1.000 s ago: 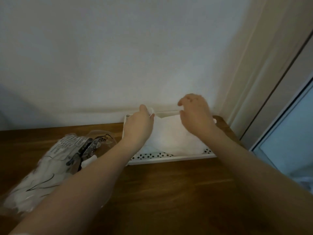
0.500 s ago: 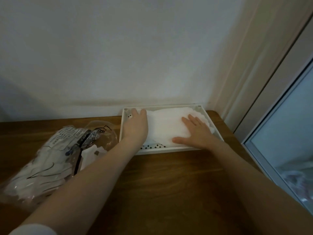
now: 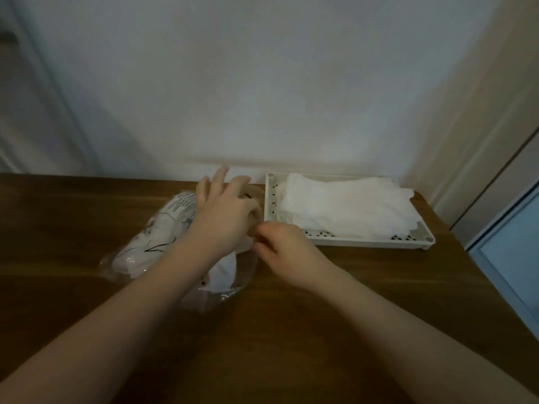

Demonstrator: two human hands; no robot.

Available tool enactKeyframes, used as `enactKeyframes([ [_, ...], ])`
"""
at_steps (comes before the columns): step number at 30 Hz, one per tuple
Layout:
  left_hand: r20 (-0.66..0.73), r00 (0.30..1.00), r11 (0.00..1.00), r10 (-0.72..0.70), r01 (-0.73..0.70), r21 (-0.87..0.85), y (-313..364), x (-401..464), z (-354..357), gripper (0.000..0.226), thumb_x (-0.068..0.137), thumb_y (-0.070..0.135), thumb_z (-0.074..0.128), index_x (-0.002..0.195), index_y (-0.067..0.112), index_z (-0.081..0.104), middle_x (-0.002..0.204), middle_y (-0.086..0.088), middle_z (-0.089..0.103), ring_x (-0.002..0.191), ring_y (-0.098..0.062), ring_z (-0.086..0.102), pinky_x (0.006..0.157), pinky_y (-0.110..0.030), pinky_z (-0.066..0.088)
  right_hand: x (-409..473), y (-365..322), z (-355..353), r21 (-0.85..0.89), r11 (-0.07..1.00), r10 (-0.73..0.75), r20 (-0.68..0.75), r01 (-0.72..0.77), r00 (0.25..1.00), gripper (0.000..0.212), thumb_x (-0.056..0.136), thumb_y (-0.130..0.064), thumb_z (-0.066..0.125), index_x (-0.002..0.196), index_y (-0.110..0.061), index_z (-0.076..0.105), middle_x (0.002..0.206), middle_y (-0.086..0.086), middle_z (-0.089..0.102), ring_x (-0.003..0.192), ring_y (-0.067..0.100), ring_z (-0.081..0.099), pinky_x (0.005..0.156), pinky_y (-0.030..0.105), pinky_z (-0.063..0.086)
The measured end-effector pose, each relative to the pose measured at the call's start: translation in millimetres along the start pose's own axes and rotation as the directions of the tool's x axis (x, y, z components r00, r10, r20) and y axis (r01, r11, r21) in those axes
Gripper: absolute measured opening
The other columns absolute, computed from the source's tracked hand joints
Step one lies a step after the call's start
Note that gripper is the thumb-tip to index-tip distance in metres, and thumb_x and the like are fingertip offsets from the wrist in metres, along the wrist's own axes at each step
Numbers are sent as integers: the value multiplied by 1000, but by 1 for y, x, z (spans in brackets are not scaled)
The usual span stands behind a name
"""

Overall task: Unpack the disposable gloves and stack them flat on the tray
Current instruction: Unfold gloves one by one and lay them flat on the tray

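A clear plastic bag of white disposable gloves lies on the wooden table, left of centre. My left hand rests on its upper end. Thumb and forefinger curl at the bag's mouth, and the other fingers are spread and raised. My right hand is just right of it, fingers curled, pinching the bag's edge beside the left hand. A white perforated tray stands at the back right against the wall. A flat stack of white gloves lies in it. Neither hand touches the tray.
The wooden table ends at its right edge just past the tray. A pale wall runs behind it. A door frame and glass panel stand to the right.
Both hands have left the glove stack in the tray and moved left to the plastic bag. The view has swung left, so the tray now sits to the right.
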State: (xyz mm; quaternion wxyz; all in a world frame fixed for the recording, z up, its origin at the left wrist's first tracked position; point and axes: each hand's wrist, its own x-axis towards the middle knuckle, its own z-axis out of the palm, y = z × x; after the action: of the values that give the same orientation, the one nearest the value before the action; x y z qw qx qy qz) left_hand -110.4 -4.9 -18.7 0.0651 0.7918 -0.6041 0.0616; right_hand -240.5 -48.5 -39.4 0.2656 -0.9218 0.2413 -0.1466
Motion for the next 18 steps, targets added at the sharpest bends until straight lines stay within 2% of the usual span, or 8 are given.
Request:
enactKeyframes([
  [2, 64, 996, 998, -55, 57, -23, -18, -7, 8, 29, 94, 18, 48, 108, 37, 63, 157, 5, 10, 143, -32, -9, 113, -52, -5, 9, -4, 19, 148, 985, 86, 31, -90, 996, 37, 96, -14, 49, 133, -17, 47, 116, 5, 62, 93, 15, 61, 83, 32, 53],
  [3, 59, 997, 997, -41, 45, -67, -26, -9, 13, 35, 94, 13, 45, 116, 35, 60, 157, 4, 12, 144, -33, -3, 114, -52, 0, 13, -5, 28, 259, 956, 130, 38, -135, 991, 46, 95, -13, 50, 140, -20, 39, 126, 3, 57, 100, 15, 61, 89, 36, 52],
  [5, 20, 999, 977, 33, -28, -214, -40, -13, 20, 46, 94, 3, 40, 133, 25, 49, 155, 1, 18, 141, -29, 20, 114, -45, 22, 20, -11, 43, 538, 812, 245, 38, -226, 969, 62, 93, -10, 54, 146, -25, 26, 145, -3, 40, 124, 15, 49, 103, 41, 45],
  [7, 24, 997, 937, 74, -61, -345, -44, -18, 25, 50, 94, -2, 38, 140, 16, 39, 153, 1, 23, 134, -20, 34, 107, -31, 33, 25, -11, 55, 695, 646, 380, 65, -315, 923, 65, 92, -8, 56, 146, -26, 25, 146, -3, 39, 131, 17, 41, 105, 44, 41],
  [10, 35, 994, 914, 102, -80, -397, -45, -25, 27, 49, 96, 4, 37, 144, 15, 33, 152, 5, 27, 129, -14, 40, 105, -26, 36, 26, -9, 61, 603, 692, 441, 85, -398, 894, 39, 92, -11, 57, 129, -14, 49, 118, 4, 60, 101, 18, 60, 86, 35, 54],
  [13, 10, 995, 878, 95, -79, -472, -44, -30, 29, 40, 101, 23, 30, 139, 18, 41, 144, 3, 40, 124, -13, 43, 103, -27, 34, 22, -12, 45, 558, 723, 434, 92, -407, 896, 17, 91, -15, 57, 102, -2, 61, 91, 7, 63, 71, 13, 56, 61, 19, 47],
  [16, 100, 993, 856, 63, -3, -517, -44, -32, 34, 44, 102, 33, 22, 126, 14, 54, 126, -6, 56, 109, -17, 53, 93, -27, 41, 14, -11, 17, 665, 653, 462, 27, -361, 886, 7, 92, -17, 57, 94, -12, 62, 84, 3, 64, 62, 9, 54, 51, 15, 43],
  [18, 198, 979, 860, 51, 58, -508, -42, -34, 36, 53, 101, 39, 17, 121, 13, 58, 121, -7, 60, 107, -18, 55, 91, -27, 41, 8, -7, -2, 755, 575, 495, -15, -315, 869, 12, 93, -18, 55, 101, -10, 60, 79, 3, 62, 56, 9, 52, 47, 16, 42],
])
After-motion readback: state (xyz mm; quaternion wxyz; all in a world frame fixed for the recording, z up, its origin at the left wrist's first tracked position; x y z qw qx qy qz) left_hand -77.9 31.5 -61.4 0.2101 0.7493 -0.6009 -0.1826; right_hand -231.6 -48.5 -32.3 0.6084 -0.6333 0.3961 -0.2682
